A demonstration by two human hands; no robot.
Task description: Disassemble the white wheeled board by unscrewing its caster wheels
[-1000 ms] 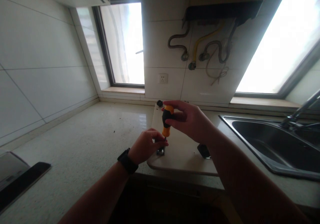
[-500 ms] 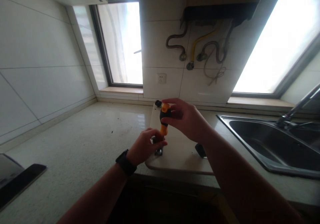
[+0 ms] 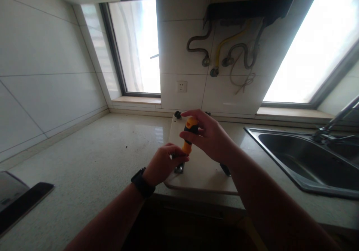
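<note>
My right hand [image 3: 209, 133] is wrapped round the yellow-and-black handle of a screwdriver [image 3: 191, 126], which points down and leans slightly. Beside its lower end, my left hand [image 3: 165, 160] is closed, thumb and fingers pinching a caster whose metal plate [image 3: 178, 168] shows below the fingertips. The screwdriver's tip is hidden behind the left fingers. Under both hands lies a cream board [image 3: 202, 178] with rounded corners. A black caster [image 3: 177, 114] sits at its far left corner, and another dark fitting [image 3: 225, 169] is partly covered by my right forearm.
The board rests on a speckled countertop [image 3: 106, 157]. A steel sink [image 3: 277, 157] with a tap [image 3: 322, 131] is at the right. A dark flat object [image 3: 30, 202] lies at the left edge. Pipes [image 3: 218, 56] and a wall socket [image 3: 181, 86] are behind.
The screwdriver handle has tilted a little to the right, and my right hand has shifted slightly with it. My left hand stays almost in place.
</note>
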